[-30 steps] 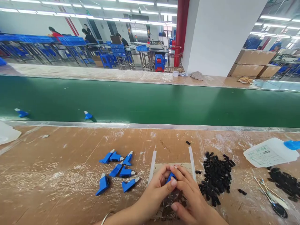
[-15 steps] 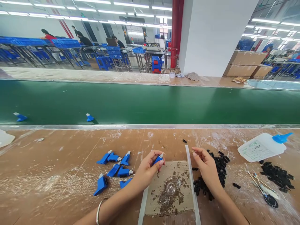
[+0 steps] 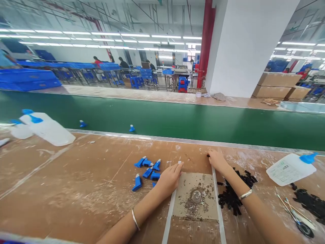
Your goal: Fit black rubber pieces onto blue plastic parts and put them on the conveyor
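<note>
**Two hands at the far edge of a cardboard sheet**

The left hand (image 3: 169, 180) sits curled just beside the blue plastic parts (image 3: 147, 173) on the tabletop (image 3: 76, 176), a small white tip showing at its fingers; whether it grips anything, I cannot tell; the right hand (image 3: 217, 161) rests fingers-down past the far right corner of the cardboard sheet (image 3: 203, 180), its hold also unclear, beside a small black piece (image 3: 208, 155); loose black pieces (image 3: 236, 193) lie heaped right of the sheet; a white squeeze bottle (image 3: 289, 171) with a blue nozzle lies near the tabletop's far right edge, its contents unseen.

Strip lights (image 3: 134, 35) line the factory ceiling (image 3: 162, 17). A white pillar (image 3: 243, 51) stands beside a red pipe (image 3: 207, 44), cardboard cartons (image 3: 276, 86) stacked past it
</note>
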Tool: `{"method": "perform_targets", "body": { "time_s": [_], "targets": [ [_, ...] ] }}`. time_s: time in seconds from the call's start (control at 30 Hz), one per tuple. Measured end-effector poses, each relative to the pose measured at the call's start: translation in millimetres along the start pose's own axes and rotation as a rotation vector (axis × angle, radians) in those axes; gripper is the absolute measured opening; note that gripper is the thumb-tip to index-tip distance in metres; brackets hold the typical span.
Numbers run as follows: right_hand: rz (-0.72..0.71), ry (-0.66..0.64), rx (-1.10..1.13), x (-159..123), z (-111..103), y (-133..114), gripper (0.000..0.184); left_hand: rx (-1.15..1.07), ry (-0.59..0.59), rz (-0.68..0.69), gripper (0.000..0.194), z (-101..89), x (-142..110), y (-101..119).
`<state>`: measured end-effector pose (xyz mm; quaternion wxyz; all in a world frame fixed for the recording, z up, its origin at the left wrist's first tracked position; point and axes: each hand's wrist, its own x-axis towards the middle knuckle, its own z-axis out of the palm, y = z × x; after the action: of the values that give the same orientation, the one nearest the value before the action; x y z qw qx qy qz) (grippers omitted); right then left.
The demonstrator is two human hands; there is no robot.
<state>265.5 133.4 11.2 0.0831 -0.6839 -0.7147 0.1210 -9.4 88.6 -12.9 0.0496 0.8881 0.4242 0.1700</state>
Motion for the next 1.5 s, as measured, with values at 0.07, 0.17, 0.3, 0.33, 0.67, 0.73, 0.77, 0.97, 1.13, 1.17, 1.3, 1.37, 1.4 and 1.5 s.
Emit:
{"method": "perform_targets", "body": {
  "time_s": [0.07,0.17,0.3,0.33,0.67,0.73,0.77,0.97,1.13,1.17,1.3,1.37,1.4,1.5],
  "targets": [
    [0.003,-0.035,-0.061,4,2,-1,0.021,0.071,0.001,-0.045,0.05,-2.8,-5,-5],
    [-0.014,-0.056,-0.107,0,5,-1,0.022,0.176,-0.019,-0.089,0.062,-8.3,-8,-10],
    [-0.066,-0.033,-0.123,-18,6,-3,0.018,0.277,-0.049,-0.116,0.049,-15.1,-7,-13],
    [-0.077,-0.02,-0.127,-23,6,-4,0.016,0.295,-0.048,-0.121,0.044,-17.0,-7,-14],
    [-0.137,0.058,-0.198,-47,24,13,0.011,0.393,0.028,-0.324,0.039,-26.5,-10,-51],
    [-0.156,0.06,-0.205,-50,31,17,0.009,0.402,0.011,-0.37,0.042,-27.0,-12,-59],
    [-0.165,0.062,-0.212,-52,34,17,0.008,0.405,0.0,-0.389,0.043,-27.5,-12,-63],
    [-0.18,0.089,-0.269,-56,42,16,0.002,0.415,-0.031,-0.44,0.039,-30.4,-11,-70],
    [-0.189,0.089,-0.234,-56,35,16,0.004,0.431,-0.015,-0.46,0.037,-31.4,-11,-68],
    [-0.19,0.092,-0.219,-57,33,16,0.005,0.434,-0.014,-0.461,0.036,-31.4,-11,-68],
    [-0.195,0.117,-0.146,-58,28,17,0.005,0.439,-0.018,-0.461,0.035,-30.9,-10,-68],
    [-0.197,0.139,-0.103,-60,29,18,0.007,0.438,-0.024,-0.462,0.034,-30.3,-9,-68],
    [-0.198,0.153,-0.079,-61,29,19,0.009,0.439,-0.026,-0.462,0.034,-30.0,-9,-67],
    [-0.203,0.201,0.007,-62,29,18,0.011,0.441,-0.026,-0.462,0.033,-30.0,-8,-66]
  ]
}}
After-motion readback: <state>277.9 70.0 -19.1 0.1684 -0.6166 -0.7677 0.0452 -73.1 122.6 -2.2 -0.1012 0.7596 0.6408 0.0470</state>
